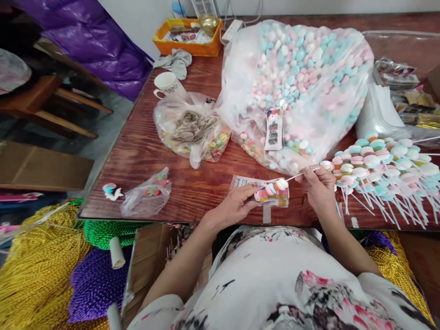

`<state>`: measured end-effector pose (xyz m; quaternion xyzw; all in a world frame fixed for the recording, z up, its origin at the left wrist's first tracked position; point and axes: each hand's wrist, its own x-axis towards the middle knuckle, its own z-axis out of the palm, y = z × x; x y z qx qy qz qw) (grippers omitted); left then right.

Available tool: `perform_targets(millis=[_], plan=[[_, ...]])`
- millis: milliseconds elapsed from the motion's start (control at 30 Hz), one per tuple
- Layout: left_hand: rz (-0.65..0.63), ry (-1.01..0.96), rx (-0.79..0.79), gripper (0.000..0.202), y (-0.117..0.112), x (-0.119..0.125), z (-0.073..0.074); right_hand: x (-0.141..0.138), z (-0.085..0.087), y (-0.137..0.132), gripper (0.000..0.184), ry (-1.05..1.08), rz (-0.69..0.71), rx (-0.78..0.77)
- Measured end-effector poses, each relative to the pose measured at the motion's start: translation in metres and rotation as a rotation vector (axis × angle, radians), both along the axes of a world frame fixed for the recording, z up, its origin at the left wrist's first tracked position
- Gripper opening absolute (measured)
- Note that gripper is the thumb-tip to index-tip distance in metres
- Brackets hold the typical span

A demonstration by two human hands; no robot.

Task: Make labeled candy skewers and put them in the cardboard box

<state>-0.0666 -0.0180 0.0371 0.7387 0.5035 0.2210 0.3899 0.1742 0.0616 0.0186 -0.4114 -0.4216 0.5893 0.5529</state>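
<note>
The left hand (pixel 233 204) has its grip clamped, thumb against fingers, on the outer end of a candy skewer (pixel 271 188), a short row of rounded, matte pieces in pink, blue and white. The right hand (pixel 318 183) has its grip pinched on the thin, smooth white stick (pixel 294 176) extending from that row. The skewer is located above the near edge of the counter (pixel 127 165), a reddish-brown wooden surface with dark, streaked grain. Flat, glossy printed packets (pixel 280 200) lie directly beneath it. Beside the right hand, a pile of finished skewers (pixel 388 167) presents stacked, disc-like pieces in pastel colors, with slender white sticks projecting toward the near edge. Behind the hands stands a large, translucent plastic bag (pixel 240 68), wrinkled and bulging, filled with loose, button-shaped candies (pixel 292 68) in pink, blue and white. A narrow printed label (pixel 273 129), rectangular and glossy, rests on its front. To the left are a smaller clear bag (pixel 165 119) with a crumpled brown cloth (pixel 192 126) on top, a white cylindrical mug (pixel 168 85), and a thin, creased plastic pouch (pixel 137 201) containing a few red and green pieces.
</note>
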Motion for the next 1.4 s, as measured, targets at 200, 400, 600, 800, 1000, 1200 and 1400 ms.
perform_targets(millis=[200,400,600,800,1000,1200,1400], plan=[[-0.04,-0.269,-0.248,0.028,0.002,0.0,0.009,0.004,0.009,0.003,0.021,0.066,0.109,-0.009],[0.134,-0.531,-0.45,0.04,-0.002,0.01,0.006,0.005,0.021,-0.007,0.015,0.053,0.167,0.167],[0.122,-0.506,-0.476,0.036,-0.003,0.014,-0.001,0.0,0.018,-0.019,0.016,-0.014,0.221,0.163],[0.068,-0.297,-0.165,0.032,-0.004,0.012,0.002,-0.005,0.016,-0.014,0.02,0.009,0.097,0.021],[0.1,-0.153,0.01,0.041,-0.008,0.016,-0.003,-0.007,0.012,-0.02,0.023,-0.165,-0.027,0.092],[0.167,-0.298,-0.111,0.044,-0.01,0.023,-0.006,-0.025,0.007,-0.032,0.026,-0.135,-0.019,0.135],[0.202,-0.626,-0.554,0.058,-0.014,0.02,0.001,-0.025,0.006,-0.022,0.012,-0.08,0.116,0.236]])
